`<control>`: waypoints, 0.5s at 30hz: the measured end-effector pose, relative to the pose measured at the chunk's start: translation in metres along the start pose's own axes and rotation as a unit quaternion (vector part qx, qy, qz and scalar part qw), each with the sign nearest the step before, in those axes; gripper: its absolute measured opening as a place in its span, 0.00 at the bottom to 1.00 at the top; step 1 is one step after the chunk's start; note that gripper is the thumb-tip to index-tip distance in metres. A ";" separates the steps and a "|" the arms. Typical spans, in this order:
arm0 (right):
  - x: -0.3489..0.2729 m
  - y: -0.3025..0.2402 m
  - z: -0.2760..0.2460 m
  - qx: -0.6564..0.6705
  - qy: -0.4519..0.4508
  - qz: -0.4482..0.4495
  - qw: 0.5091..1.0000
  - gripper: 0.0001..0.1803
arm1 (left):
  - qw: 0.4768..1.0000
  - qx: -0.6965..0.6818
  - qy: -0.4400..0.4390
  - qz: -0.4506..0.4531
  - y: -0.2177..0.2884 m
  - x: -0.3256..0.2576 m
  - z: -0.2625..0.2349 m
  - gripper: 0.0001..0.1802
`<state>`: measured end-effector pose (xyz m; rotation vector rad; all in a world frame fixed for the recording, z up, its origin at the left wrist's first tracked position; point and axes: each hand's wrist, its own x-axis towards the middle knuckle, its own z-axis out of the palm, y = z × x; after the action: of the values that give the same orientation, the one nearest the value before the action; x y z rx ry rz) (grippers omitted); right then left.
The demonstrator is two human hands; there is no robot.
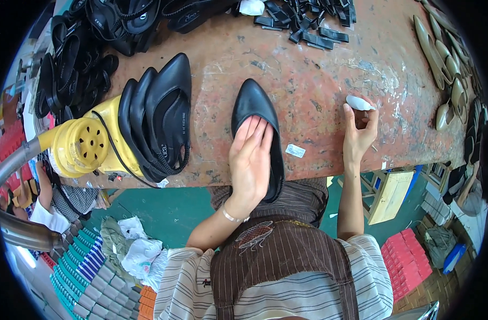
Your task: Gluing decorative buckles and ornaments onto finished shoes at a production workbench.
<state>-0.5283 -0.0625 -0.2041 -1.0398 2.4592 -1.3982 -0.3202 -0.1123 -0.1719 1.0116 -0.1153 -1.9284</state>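
Note:
A black pointed flat shoe (253, 97) lies near the front edge of the worktable, its toe facing away from me. My left hand (249, 165) reaches into its opening, with the fingers tucked under the toe part and the fingertips hidden; it holds the shoe in place. To the right, my right hand (360, 133) pinches a small white squeeze bottle (357, 102) between thumb and fingers, just above the tabletop. The bottle's narrow tip points right. A small white label (295, 150) lies between the shoe and my right hand.
Several black slingback shoes (169, 101) stand nested beside a yellow lamp-like fixture (79, 146) on the left. More black shoes (73, 69) crowd the far left. Black bows (308, 24) lie at the back; beige shoes (430, 50) line the worktable's (318, 80) right side.

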 end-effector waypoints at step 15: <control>-0.034 -0.065 0.011 0.047 -0.339 -0.209 0.916 0.14 | 0.988 -0.116 -0.100 -0.009 -0.006 -0.022 -0.045 0.11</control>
<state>-0.4651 -0.0705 -0.1657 -1.7370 1.7149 -0.9752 -0.2887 -0.0780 -0.1906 0.6669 0.0062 -2.0026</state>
